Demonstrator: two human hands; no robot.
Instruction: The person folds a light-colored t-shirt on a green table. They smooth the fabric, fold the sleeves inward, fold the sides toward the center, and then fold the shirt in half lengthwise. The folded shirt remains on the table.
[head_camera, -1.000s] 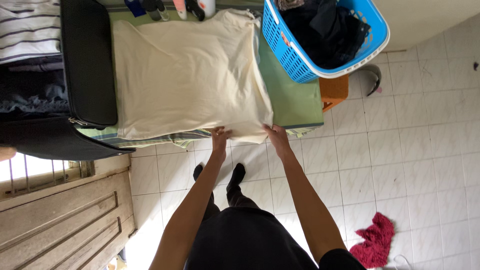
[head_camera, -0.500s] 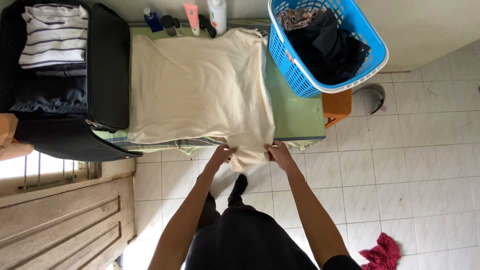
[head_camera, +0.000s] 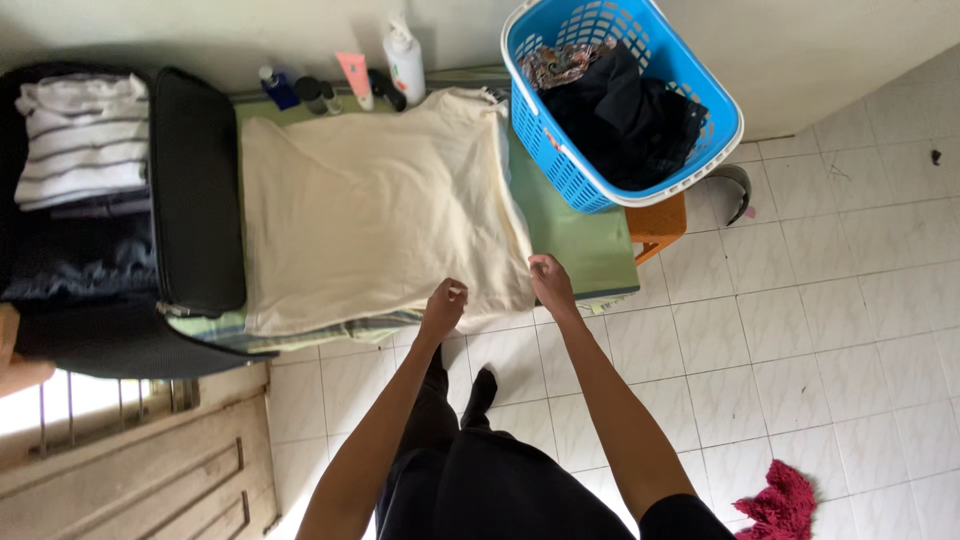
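A cream-coloured cotton garment, folded flat into a broad rectangle, lies spread over the green-covered table, reaching from the table's far edge, where a row of small toiletry bottles and tubes stands against the wall, down to the near edge, where its hem hangs slightly over. The left hand is curled into a loose fist at the near hem, pinching or just touching the cloth; whether it truly grips fabric cannot be told from this angle. The right hand rests with fingers bent on the near right corner of the garment, apparently pinching that corner. The cloth looks light, soft and limp: it will sag and crease wherever it is not supported, so it wants holding at two spread points along an edge or at the corners, as the hands stand now, rather than in the middle. It is not fragile or slippery, though a fold may slide open if lifted by one layer only. At the table's left edge sits an open black suitcase with a striped folded shirt inside; at the far right corner stands a blue plastic laundry basket holding dark clothes. A crimson rag lies on the white tiled floor.
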